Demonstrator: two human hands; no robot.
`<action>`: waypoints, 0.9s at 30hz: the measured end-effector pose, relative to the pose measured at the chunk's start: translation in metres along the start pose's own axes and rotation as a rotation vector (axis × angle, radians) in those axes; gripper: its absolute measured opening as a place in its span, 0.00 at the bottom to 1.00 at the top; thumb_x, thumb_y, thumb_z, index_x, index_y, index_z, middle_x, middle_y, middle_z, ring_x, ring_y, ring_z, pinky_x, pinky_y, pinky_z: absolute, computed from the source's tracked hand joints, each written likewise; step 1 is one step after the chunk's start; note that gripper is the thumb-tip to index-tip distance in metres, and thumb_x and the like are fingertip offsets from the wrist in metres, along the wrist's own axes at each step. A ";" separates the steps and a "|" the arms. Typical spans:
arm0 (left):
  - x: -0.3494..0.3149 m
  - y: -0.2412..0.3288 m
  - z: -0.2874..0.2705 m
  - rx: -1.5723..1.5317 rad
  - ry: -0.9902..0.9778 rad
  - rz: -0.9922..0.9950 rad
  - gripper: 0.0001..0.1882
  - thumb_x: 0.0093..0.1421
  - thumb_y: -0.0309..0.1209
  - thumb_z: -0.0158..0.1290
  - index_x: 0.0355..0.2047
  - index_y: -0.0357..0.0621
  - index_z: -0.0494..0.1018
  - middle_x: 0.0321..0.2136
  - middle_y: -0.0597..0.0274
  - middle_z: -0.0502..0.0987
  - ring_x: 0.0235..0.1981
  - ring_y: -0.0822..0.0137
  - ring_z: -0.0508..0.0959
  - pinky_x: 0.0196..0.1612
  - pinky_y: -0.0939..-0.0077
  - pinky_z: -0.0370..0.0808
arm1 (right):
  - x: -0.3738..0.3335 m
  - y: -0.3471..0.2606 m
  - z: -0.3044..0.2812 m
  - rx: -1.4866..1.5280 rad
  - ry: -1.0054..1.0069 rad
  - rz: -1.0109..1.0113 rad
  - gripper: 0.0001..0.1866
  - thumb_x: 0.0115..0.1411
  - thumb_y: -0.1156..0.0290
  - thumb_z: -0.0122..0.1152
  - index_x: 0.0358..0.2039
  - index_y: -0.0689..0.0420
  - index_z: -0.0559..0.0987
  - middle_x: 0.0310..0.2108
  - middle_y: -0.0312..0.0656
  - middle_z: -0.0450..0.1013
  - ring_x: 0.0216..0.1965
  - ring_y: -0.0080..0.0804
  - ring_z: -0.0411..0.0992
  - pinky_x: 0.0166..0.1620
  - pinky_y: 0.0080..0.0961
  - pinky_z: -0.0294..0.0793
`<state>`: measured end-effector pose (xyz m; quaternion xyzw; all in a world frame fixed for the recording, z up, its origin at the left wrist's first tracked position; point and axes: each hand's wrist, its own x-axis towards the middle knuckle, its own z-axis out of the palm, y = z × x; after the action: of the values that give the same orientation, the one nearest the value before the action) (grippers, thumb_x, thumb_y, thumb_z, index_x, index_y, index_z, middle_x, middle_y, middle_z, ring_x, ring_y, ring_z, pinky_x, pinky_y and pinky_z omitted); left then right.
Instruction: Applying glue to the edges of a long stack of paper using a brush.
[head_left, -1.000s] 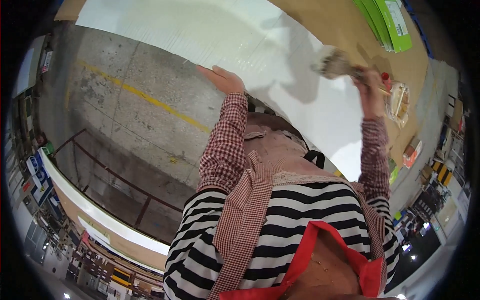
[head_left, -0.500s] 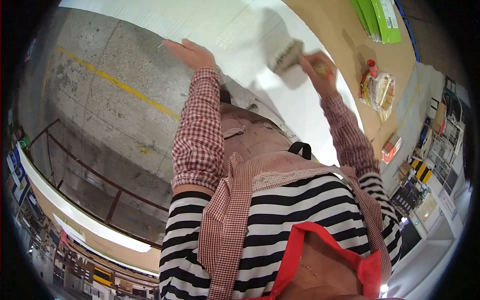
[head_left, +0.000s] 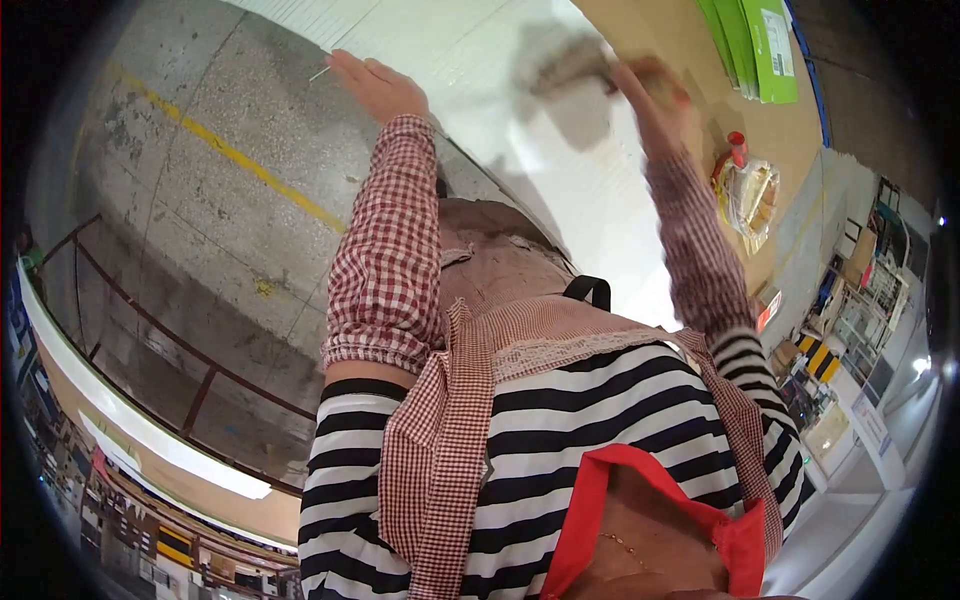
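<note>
A wide brush [head_left: 566, 66], smeared by motion, is gripped in my right hand [head_left: 655, 100] above a long white sheet [head_left: 475, 70]. Its dark shadow falls on the sheet beside it. On the left, my left hand [head_left: 382, 90] lies along the sheet's edge with its fingers stretched out. A thin pale sliver [head_left: 320, 73] sticks out by those fingertips; whether it is held I cannot make out. Checked sleeves cover both my forearms.
Brown board [head_left: 640, 30] runs along the right of the sheet. On it are green folders [head_left: 765, 50], a red-capped item [head_left: 737, 145] and a clear plastic bag [head_left: 752, 200]. Left is grey floor [head_left: 220, 210] with a yellow line, and a dark metal rail [head_left: 200, 400].
My right hand and the brush have moved up and slightly right, and are more blurred. My left hand has shifted a little up along the sheet's edge.
</note>
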<state>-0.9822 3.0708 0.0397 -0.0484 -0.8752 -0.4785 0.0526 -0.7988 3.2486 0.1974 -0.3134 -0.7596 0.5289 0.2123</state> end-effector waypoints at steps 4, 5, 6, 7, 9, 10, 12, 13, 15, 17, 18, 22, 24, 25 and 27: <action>-0.001 -0.007 0.012 0.037 -0.025 0.022 0.28 0.68 0.37 0.25 0.63 0.30 0.44 0.64 0.40 0.44 0.65 0.48 0.46 0.66 0.62 0.47 | 0.083 0.030 0.079 0.410 -0.154 -0.574 0.07 0.55 0.69 0.62 0.24 0.58 0.77 0.25 0.38 0.75 0.23 0.24 0.70 0.26 0.20 0.71; 0.000 -0.010 0.009 0.043 -0.021 0.014 0.28 0.68 0.37 0.25 0.63 0.30 0.44 0.64 0.40 0.44 0.65 0.48 0.46 0.66 0.62 0.47 | 0.082 0.028 0.081 0.177 -0.158 -0.416 0.07 0.54 0.69 0.63 0.24 0.59 0.77 0.24 0.37 0.74 0.23 0.22 0.70 0.26 0.19 0.70; 0.001 -0.014 0.007 0.052 -0.016 0.034 0.28 0.68 0.37 0.25 0.62 0.30 0.44 0.64 0.40 0.44 0.65 0.48 0.46 0.66 0.62 0.47 | 0.079 0.023 0.082 -0.060 -0.158 -0.258 0.08 0.53 0.69 0.64 0.23 0.60 0.77 0.22 0.36 0.73 0.23 0.21 0.70 0.26 0.18 0.69; 0.001 -0.015 0.007 0.057 -0.015 0.055 0.28 0.68 0.37 0.25 0.62 0.30 0.44 0.64 0.40 0.44 0.65 0.47 0.46 0.66 0.62 0.47 | 0.065 0.029 0.074 -0.077 -0.163 -0.193 0.06 0.53 0.72 0.64 0.26 0.61 0.77 0.23 0.37 0.74 0.24 0.21 0.71 0.29 0.17 0.71; 0.000 -0.006 0.009 0.016 -0.030 0.035 0.28 0.67 0.37 0.25 0.62 0.30 0.44 0.64 0.40 0.44 0.65 0.47 0.47 0.66 0.62 0.48 | 0.020 0.053 0.024 -0.197 -0.143 -0.174 0.05 0.53 0.75 0.64 0.29 0.62 0.78 0.23 0.37 0.75 0.26 0.20 0.72 0.31 0.16 0.73; 0.001 -0.002 0.007 -0.008 -0.030 0.019 0.28 0.67 0.36 0.25 0.62 0.29 0.44 0.63 0.39 0.44 0.65 0.47 0.47 0.66 0.62 0.48 | -0.008 0.060 -0.004 -0.284 -0.132 -0.224 0.05 0.53 0.75 0.65 0.28 0.62 0.78 0.23 0.37 0.75 0.26 0.19 0.72 0.30 0.16 0.73; 0.004 -0.003 0.002 -0.008 -0.008 0.026 0.28 0.67 0.36 0.26 0.62 0.29 0.44 0.63 0.39 0.44 0.65 0.47 0.47 0.66 0.61 0.48 | -0.072 0.063 -0.051 -0.259 -0.080 -0.023 0.06 0.51 0.74 0.67 0.24 0.61 0.78 0.22 0.34 0.73 0.24 0.18 0.70 0.29 0.16 0.70; 0.005 -0.003 0.001 -0.009 0.005 0.036 0.28 0.67 0.36 0.26 0.62 0.29 0.45 0.63 0.39 0.44 0.65 0.47 0.47 0.66 0.61 0.48 | -0.103 0.060 -0.077 -0.364 -0.111 0.113 0.03 0.54 0.77 0.63 0.27 0.62 0.77 0.23 0.36 0.73 0.24 0.19 0.70 0.28 0.15 0.71; 0.005 0.002 0.002 -0.016 -0.001 0.040 0.27 0.67 0.35 0.26 0.62 0.29 0.45 0.63 0.39 0.44 0.65 0.47 0.46 0.66 0.62 0.47 | -0.150 0.065 -0.123 -0.246 -0.047 0.117 0.05 0.54 0.77 0.63 0.25 0.62 0.76 0.22 0.36 0.71 0.24 0.17 0.69 0.27 0.15 0.70; 0.002 -0.001 0.000 -0.017 -0.003 0.041 0.27 0.67 0.35 0.26 0.62 0.29 0.45 0.64 0.39 0.43 0.65 0.47 0.46 0.66 0.62 0.47 | -0.174 0.060 -0.151 -0.222 -0.036 0.338 0.04 0.55 0.78 0.61 0.25 0.62 0.74 0.22 0.37 0.71 0.22 0.17 0.69 0.25 0.14 0.71; 0.001 -0.001 -0.001 0.003 -0.019 0.024 0.27 0.67 0.35 0.27 0.62 0.29 0.44 0.64 0.39 0.42 0.65 0.47 0.46 0.66 0.62 0.46 | -0.171 0.055 -0.156 -0.245 -0.027 0.442 0.04 0.55 0.78 0.60 0.25 0.62 0.74 0.22 0.36 0.71 0.21 0.18 0.69 0.24 0.14 0.71; 0.004 0.010 -0.007 0.055 0.012 -0.052 0.28 0.67 0.35 0.28 0.63 0.32 0.42 0.64 0.39 0.40 0.66 0.47 0.44 0.67 0.61 0.43 | -0.093 0.028 -0.123 -0.089 -0.016 0.277 0.04 0.54 0.76 0.60 0.25 0.62 0.75 0.23 0.38 0.73 0.23 0.22 0.71 0.28 0.19 0.72; 0.023 0.005 -0.013 -0.042 0.082 -0.088 0.28 0.67 0.36 0.28 0.63 0.32 0.42 0.64 0.39 0.39 0.66 0.47 0.43 0.67 0.60 0.43 | -0.028 0.000 -0.064 -0.029 0.007 0.232 0.04 0.55 0.75 0.60 0.28 0.63 0.77 0.24 0.39 0.74 0.26 0.24 0.72 0.31 0.20 0.73; 0.033 0.002 -0.015 -0.139 0.143 -0.125 0.28 0.67 0.36 0.28 0.64 0.33 0.41 0.64 0.40 0.39 0.66 0.48 0.41 0.67 0.60 0.43 | 0.005 -0.016 -0.033 -0.078 -0.025 0.182 0.06 0.55 0.74 0.61 0.29 0.63 0.77 0.26 0.40 0.75 0.26 0.25 0.73 0.32 0.20 0.73; 0.059 0.017 -0.008 -0.125 0.066 -0.162 0.28 0.68 0.37 0.28 0.63 0.33 0.42 0.64 0.40 0.39 0.66 0.47 0.42 0.67 0.60 0.44 | 0.064 -0.009 0.011 0.100 -0.098 -0.066 0.08 0.54 0.73 0.65 0.31 0.64 0.77 0.27 0.40 0.75 0.26 0.24 0.73 0.30 0.19 0.73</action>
<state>-1.0376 3.0758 0.0664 0.0353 -0.8426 -0.5360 0.0391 -0.8537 3.2844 0.2011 -0.2508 -0.7516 0.5737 0.2076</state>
